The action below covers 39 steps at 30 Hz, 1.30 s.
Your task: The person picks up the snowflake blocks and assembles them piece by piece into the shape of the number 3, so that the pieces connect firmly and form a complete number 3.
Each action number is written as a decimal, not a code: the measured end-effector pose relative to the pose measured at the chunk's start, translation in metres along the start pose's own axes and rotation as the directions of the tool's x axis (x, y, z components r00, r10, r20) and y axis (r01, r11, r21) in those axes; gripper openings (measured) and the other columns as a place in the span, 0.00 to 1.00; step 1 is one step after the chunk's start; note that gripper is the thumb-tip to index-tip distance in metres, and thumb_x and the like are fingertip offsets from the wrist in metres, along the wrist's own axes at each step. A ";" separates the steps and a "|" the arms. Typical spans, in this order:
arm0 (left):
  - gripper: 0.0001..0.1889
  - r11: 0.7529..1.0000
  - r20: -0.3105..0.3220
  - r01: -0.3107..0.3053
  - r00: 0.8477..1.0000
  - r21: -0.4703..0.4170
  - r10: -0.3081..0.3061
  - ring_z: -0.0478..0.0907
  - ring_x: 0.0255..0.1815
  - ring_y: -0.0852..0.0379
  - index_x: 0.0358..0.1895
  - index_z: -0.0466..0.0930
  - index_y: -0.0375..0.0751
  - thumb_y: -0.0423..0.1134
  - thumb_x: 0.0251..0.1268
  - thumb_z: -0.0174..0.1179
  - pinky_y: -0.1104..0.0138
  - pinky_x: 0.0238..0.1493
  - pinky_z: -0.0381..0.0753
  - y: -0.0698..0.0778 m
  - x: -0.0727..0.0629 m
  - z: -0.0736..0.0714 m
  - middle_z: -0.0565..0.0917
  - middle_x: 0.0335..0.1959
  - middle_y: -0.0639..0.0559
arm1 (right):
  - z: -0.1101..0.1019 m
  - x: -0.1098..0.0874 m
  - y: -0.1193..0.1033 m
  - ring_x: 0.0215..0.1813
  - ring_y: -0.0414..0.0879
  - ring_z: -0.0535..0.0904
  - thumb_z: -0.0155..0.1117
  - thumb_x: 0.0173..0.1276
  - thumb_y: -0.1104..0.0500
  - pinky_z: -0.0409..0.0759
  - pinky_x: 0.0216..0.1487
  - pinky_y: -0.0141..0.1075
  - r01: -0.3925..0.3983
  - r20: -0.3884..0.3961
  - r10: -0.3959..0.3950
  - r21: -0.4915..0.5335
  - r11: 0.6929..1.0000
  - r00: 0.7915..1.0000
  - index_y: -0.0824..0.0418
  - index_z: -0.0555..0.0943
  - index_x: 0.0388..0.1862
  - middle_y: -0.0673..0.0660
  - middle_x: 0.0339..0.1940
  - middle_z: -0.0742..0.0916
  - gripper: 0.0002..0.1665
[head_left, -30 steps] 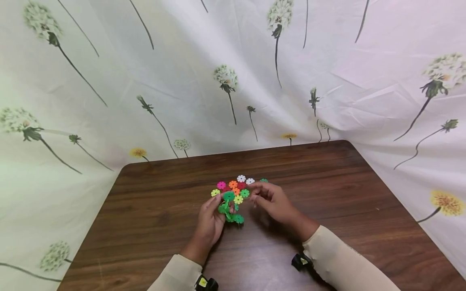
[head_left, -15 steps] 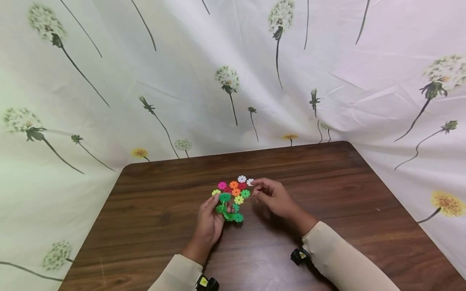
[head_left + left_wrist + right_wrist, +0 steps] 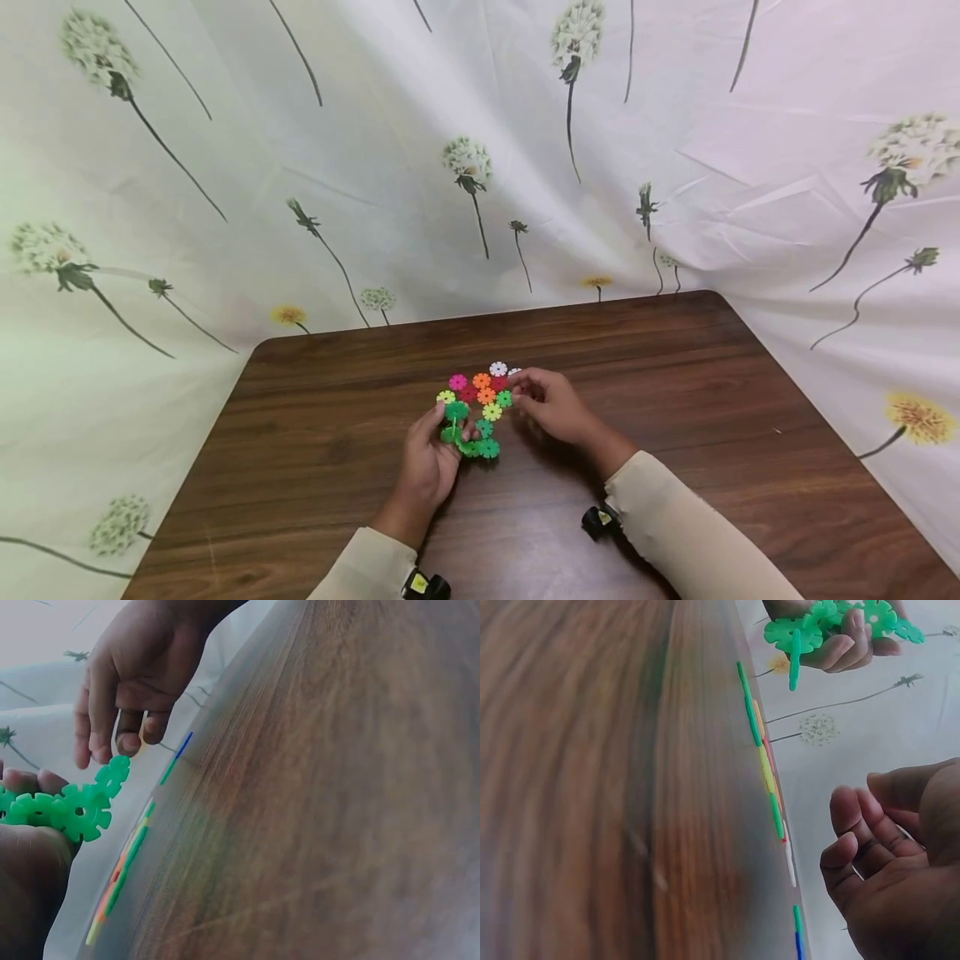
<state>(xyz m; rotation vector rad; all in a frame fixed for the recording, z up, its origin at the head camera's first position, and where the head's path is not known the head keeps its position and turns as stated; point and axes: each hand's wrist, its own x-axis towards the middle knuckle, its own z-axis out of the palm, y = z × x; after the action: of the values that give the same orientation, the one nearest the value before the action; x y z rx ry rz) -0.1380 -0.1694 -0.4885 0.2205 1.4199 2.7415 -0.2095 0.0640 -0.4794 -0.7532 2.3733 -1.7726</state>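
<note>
My left hand grips a linked string of green notched discs between thumb and fingers, held above the table. The same green discs stick out past the fingertips in the left wrist view. To the right, my right hand hovers over the right side of a cluster of flat loose discs. Its fingers are loosely bent, and nothing shows between them in the right wrist view. A green loose disc lies just left of its fingertips; a white disc is partly hidden behind them.
On the brown wooden table lie several loose discs, among them a pink disc, an orange disc, a yellow disc and another white disc. A dandelion-print cloth hangs behind the table.
My right hand has moved left, closer to the green and white loose discs. The linked green discs in my left hand have shifted slightly left and turned.
</note>
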 end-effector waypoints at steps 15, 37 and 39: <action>0.23 0.999 0.028 -0.019 0.999 0.026 0.018 0.75 0.32 0.56 0.37 0.85 0.45 0.47 0.92 0.44 0.64 0.47 0.84 0.000 0.004 -0.003 0.80 0.30 0.52 | 0.010 0.010 0.012 0.27 0.44 0.80 0.68 0.75 0.72 0.81 0.25 0.32 -0.077 -0.025 0.077 -0.017 0.997 0.997 0.71 0.83 0.64 0.70 0.61 0.84 0.20; 0.23 1.000 0.024 -0.001 1.000 0.020 0.001 0.76 0.32 0.57 0.37 0.85 0.46 0.43 0.92 0.42 0.65 0.45 0.85 -0.003 0.002 -0.004 0.81 0.29 0.53 | 0.024 0.010 0.022 0.19 0.41 0.78 0.75 0.72 0.69 0.82 0.24 0.35 -0.190 -0.118 0.179 -0.096 0.977 0.977 0.66 0.85 0.62 0.65 0.50 0.90 0.21; 0.22 1.000 0.013 0.004 1.000 0.024 -0.005 0.76 0.32 0.57 0.37 0.84 0.46 0.44 0.92 0.44 0.65 0.45 0.85 -0.004 0.002 -0.003 0.81 0.30 0.53 | 0.025 0.011 0.023 0.18 0.41 0.77 0.76 0.71 0.68 0.81 0.23 0.35 -0.204 -0.138 0.187 -0.122 0.971 0.973 0.64 0.86 0.60 0.64 0.45 0.90 0.19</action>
<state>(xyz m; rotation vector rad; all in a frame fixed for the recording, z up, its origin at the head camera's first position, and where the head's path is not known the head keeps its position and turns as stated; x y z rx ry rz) -0.1405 -0.1696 -0.4932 0.2359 1.4495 2.7153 -0.2177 0.0420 -0.5064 -0.4117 2.5682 -1.6388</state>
